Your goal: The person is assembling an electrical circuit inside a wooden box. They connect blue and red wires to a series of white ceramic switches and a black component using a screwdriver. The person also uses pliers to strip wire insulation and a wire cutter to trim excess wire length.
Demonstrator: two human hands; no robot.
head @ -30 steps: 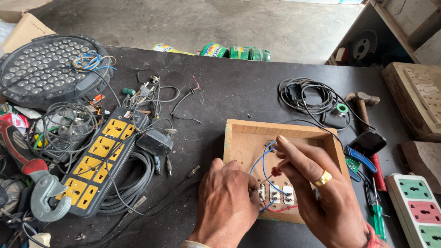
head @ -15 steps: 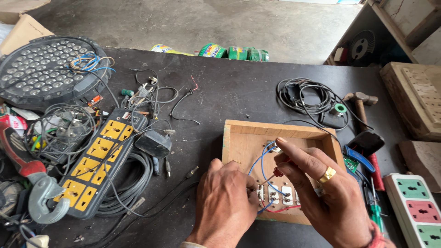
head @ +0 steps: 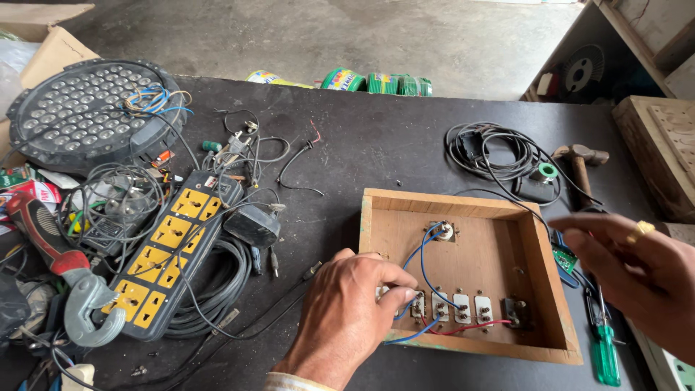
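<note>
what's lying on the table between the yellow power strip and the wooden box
In the head view, between the power strip and the wooden box lie a black plug adapter, coiled black cable and loose wire ends on the dark table.

- Right hand [head: 637, 279]: blurred, cut off at right frame edge.
- Left hand [head: 347, 318] covers wooden box's [head: 470, 210] lower-left corner; fingertips hidden.
- Red-handled wrench [head: 54, 268]: partly under cables, lower left.

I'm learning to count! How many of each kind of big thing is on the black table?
Wooden box: 1
Yellow-socket power strip: 1
Round lamp: 1
Hammer: 1
Green screwdriver: 1
Red-handled wrench: 1
Black plug adapter: 1
Total: 7
The left hand rests on the box's switches; the right hand hovers beside the box.
</note>
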